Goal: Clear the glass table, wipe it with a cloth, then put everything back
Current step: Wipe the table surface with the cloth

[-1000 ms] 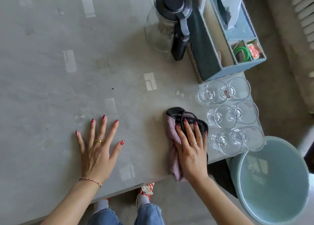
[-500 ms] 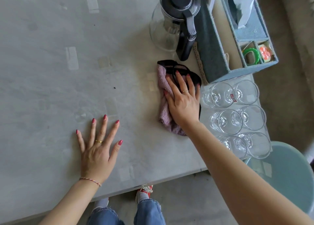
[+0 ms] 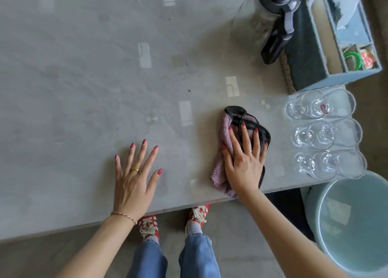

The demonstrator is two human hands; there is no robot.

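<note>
grey floor [image 3: 241, 235], pale blue bin [image 3: 315, 204]

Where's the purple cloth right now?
The cloth lies on the table near its front edge, on the right, pressed flat under the right hand. The glasses stand just to its right.

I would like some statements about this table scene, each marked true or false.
1. The right hand presses a cloth on the table. True.
2. The left hand holds a glass. False: it lies flat on the table.
3. Six glasses stand right of the cloth. True.
4. The jug lies on its side. False: it stands upright.
5. The bucket stands on the table. False: it is beside it, lower.
</note>
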